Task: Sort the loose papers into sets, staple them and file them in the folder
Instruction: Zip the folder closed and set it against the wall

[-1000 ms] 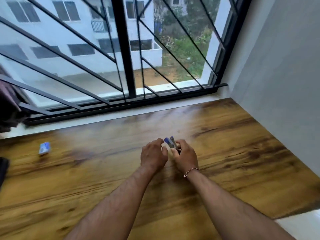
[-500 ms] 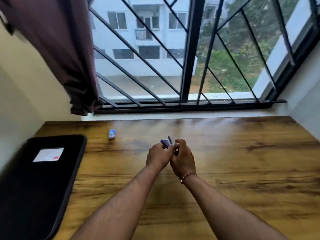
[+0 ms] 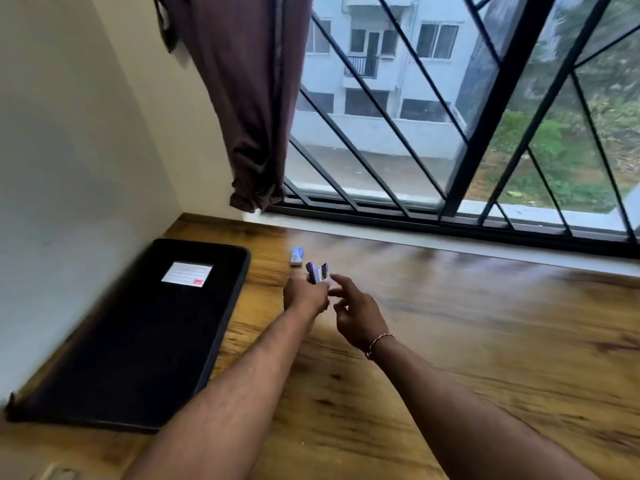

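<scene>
One wide-angle camera, worn on the person's head, looks forward and down across the wooden counter [image 3: 485,341] toward the barred window [image 3: 433,133]; the frame tilts, close over the counter; the black folder [image 3: 138,341] and the wall [image 3: 69,133] fill its left.

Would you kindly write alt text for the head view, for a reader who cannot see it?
A person's left hand grips a small blue stapler above a wooden table, with the right hand open beside it. A black folder lies at the left by the wall, a small blue box just beyond the hands, a barred window behind.
</scene>
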